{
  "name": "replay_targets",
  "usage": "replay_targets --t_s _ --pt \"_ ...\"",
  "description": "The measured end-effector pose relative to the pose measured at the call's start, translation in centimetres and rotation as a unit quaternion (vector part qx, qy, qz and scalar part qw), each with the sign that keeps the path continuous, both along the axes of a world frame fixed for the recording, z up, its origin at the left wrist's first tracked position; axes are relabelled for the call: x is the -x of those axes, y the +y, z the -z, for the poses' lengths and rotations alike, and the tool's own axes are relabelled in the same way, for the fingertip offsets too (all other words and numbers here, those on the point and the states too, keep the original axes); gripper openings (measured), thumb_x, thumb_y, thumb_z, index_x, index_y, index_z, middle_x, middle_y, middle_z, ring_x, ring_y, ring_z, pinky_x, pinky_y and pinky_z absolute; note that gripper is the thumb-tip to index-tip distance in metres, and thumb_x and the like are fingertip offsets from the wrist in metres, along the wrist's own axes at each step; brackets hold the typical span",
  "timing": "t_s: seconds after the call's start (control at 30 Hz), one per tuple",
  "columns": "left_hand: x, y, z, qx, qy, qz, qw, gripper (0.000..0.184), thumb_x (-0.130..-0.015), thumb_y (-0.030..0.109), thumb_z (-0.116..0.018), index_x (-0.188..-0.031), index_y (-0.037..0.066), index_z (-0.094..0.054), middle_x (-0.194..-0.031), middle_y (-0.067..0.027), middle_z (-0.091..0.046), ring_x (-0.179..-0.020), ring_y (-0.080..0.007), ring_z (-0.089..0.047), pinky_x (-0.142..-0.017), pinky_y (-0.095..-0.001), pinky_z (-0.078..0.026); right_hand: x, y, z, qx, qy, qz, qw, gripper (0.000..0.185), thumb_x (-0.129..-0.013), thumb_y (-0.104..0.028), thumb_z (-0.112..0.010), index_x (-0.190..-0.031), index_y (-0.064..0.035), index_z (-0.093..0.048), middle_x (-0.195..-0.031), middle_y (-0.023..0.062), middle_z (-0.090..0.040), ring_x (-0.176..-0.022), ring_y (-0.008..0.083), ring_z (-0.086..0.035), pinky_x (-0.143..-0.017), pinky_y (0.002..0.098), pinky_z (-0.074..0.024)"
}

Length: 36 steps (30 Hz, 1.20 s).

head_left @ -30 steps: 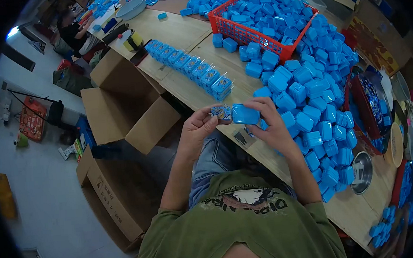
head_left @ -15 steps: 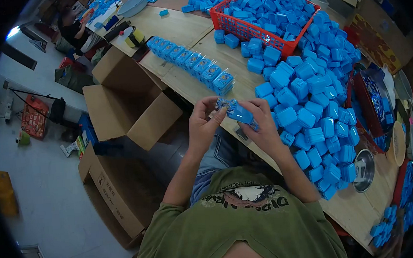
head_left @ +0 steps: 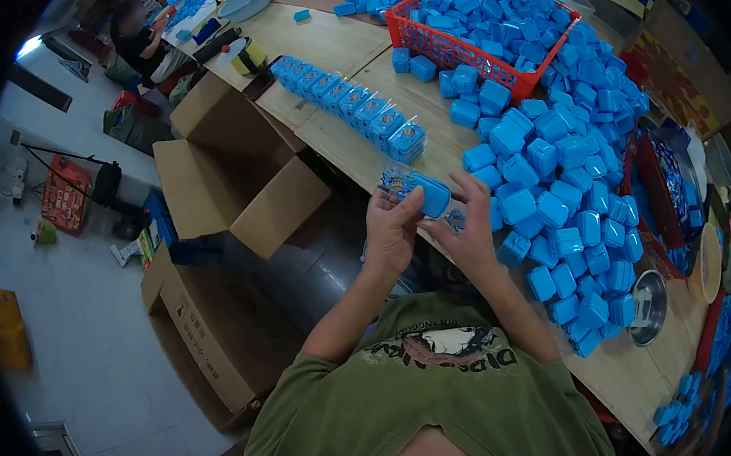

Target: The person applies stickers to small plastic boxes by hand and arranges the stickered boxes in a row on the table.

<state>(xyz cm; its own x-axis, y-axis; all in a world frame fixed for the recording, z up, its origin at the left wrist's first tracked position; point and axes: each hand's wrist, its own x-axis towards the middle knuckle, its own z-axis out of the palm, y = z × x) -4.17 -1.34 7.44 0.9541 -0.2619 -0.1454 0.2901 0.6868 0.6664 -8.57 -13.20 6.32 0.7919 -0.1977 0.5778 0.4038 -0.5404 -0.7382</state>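
Head: one blue case (head_left: 434,196) in left hand (head_left: 391,233)

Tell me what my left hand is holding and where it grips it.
Your left hand holds a blue case by its left end, thumb on top.

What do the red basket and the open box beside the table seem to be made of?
Basket: probably plastic, slightly glossy, judging by its even red colour and moulded lattice.
Box: matte brown cardboard, by its creased, folded-out flaps.
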Motion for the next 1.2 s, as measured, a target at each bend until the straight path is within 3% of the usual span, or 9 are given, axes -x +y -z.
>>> replay_targets --t_s 0.07,0.13,0.23,0.7,0.97,1.03,1.07,1.13,1.2 --pt "-0.6 0.4 0.4 -0.011 -0.005 -0.003 1.0 0.044 -0.076 0.007 -0.069 -0.112 0.002 -0.044 -0.097 -0.0059 -0.058 -0.085 -0.0159 -0.06 -0.078 -0.0306 -0.049 0.3 0.1 0.3 -0.063 0.012 0.018 0.998 0.045 -0.075 -0.005 -0.066 -0.112 -0.0024 -0.04 -0.1 0.0102 -0.048 -0.088 0.0211 -0.05 -0.074 0.0296 -0.0432" --pt "-0.9 0.5 0.6 -0.021 -0.007 -0.006 1.0 0.045 -0.077 0.007 -0.068 -0.114 0.003 -0.044 -0.101 -0.0063 -0.058 -0.089 -0.0163 -0.059 -0.079 -0.0319 -0.048 0.5 -0.5 1.2 -0.365 0.162 -0.149 0.905 0.018 -0.088 -0.014 -0.054 -0.099 -0.0048 -0.043 -0.089 0.0049 -0.051 -0.076 0.012 -0.048 -0.066 0.0249 -0.041" --pt "-0.8 0.2 0.6 -0.029 0.016 -0.003 0.999 0.037 -0.074 0.003 -0.07 -0.105 0.002 -0.049 -0.092 -0.0062 -0.06 -0.081 -0.0148 -0.06 -0.078 -0.029 -0.049 0.3 0.1 1.3 -0.398 0.142 -0.195 0.885 0.016 -0.095 -0.021 -0.043 -0.091 -0.0057 -0.042 -0.078 0.0015 -0.05 -0.067 0.007 -0.045 -0.062 0.0215 -0.038" --pt "0.0 0.2 0.7 -0.097 0.035 0.11 0.989 0.033 -0.073 0.007 -0.071 -0.099 0.001 -0.053 -0.087 -0.0068 -0.061 -0.071 -0.0157 -0.06 -0.056 -0.0287 -0.049 0.9 0.0 0.9 -0.449 0.158 -0.223 0.851 0.019 -0.093 -0.024 -0.047 -0.094 -0.0062 -0.043 -0.081 0.0007 -0.05 -0.072 0.0069 -0.045 -0.065 0.0204 -0.0384" --pt "-0.3 0.9 0.5 -0.093 0.054 0.138 0.985 0.034 -0.073 0.005 -0.071 -0.101 0.0 -0.053 -0.091 -0.0087 -0.061 -0.08 -0.0183 -0.061 -0.07 -0.0316 -0.05 1.1 -0.7 1.7 -0.435 0.137 -0.222 0.862 0.029 -0.085 -0.021 -0.061 -0.101 -0.006 -0.042 -0.097 0.0052 -0.046 -0.083 0.0107 -0.046 -0.07 0.0238 -0.0403" --pt "-0.7 1.7 0.4 -0.099 0.06 0.158 0.981 0.036 -0.072 0.004 -0.071 -0.102 0.0 -0.053 -0.094 -0.0102 -0.061 -0.085 -0.02 -0.062 -0.077 -0.0335 -0.05 1.1 -1.9 0.7 -0.03 0.081 -0.043 0.995 0.057 -0.072 -0.02 -0.073 -0.115 -0.0053 -0.039 -0.111 0.0094 -0.044 -0.101 0.0198 -0.045 -0.083 0.0319 -0.0389" --pt "-1.0 2.3 0.6 -0.127 0.065 0.203 0.969 0.039 -0.071 0.002 -0.071 -0.105 -0.001 -0.052 -0.096 -0.0106 -0.061 -0.086 -0.0202 -0.062 -0.079 -0.0335 -0.05 0.9 -2.0 0.0 -0.03 0.082 -0.042 0.995 0.057 -0.072 -0.02 -0.073 -0.115 -0.0053 -0.039 -0.111 0.0094 -0.044 -0.101 0.0198 -0.045 -0.083 0.0319 -0.0389" --pt "-1.0 2.8 1.3 -0.156 0.073 0.25 0.953 0.042 -0.071 0.001 -0.072 -0.107 -0.002 -0.051 -0.098 -0.011 -0.06 -0.087 -0.0204 -0.061 -0.08 -0.0335 -0.05 0.3 -2.2 -1.0 0.194 0.045 -0.077 0.977 0.084 -0.06 -0.02 -0.078 -0.128 -0.0048 -0.031 -0.122 0.0148 -0.038 -0.112 0.0297 -0.039 -0.092 0.0399 -0.0329" --pt "-1.2 2.9 1.8 -0.2 0.034 0.3 0.932 0.042 -0.071 0.005 -0.072 -0.107 0.0 -0.051 -0.095 -0.0074 -0.06 -0.086 -0.0149 -0.06 -0.077 -0.0286 -0.05 -0.3 -1.8 -1.1 0.229 0.042 -0.096 0.968 0.088 -0.059 -0.02 -0.077 -0.13 -0.0045 -0.028 -0.122 0.0154 -0.039 -0.113 0.0321 -0.038 -0.093 0.0415 -0.0309"
